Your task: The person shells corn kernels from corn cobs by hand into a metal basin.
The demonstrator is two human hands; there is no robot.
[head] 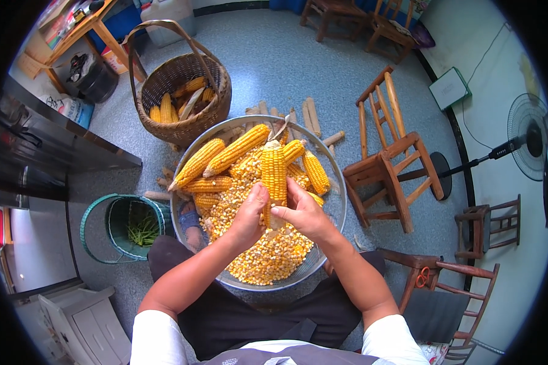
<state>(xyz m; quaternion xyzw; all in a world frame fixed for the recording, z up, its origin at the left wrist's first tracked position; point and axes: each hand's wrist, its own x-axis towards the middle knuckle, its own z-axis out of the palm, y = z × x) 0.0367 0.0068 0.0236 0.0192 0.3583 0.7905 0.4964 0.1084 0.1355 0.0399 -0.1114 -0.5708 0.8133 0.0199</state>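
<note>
An ear of yellow corn [273, 171] points away from me, its near end held between both hands over a round mesh sieve [340, 200]. My left hand [251, 214] grips it from the left, thumb along its side. My right hand [306, 212] holds it from the right, the thumb across its near end, where some kernels are off. Loose kernels [267, 260] lie heaped in the sieve beneath. Several whole ears, among them one at the left [201, 159] and one at the right [316, 172], rest around the heap.
A wicker basket [182, 127] with more ears stands beyond the sieve. Bare cobs [310, 116] lie on the floor behind it. At the left is a green basket [116, 228] holding green pods. Wooden chairs [392, 178] and a standing fan [527, 137] are at the right.
</note>
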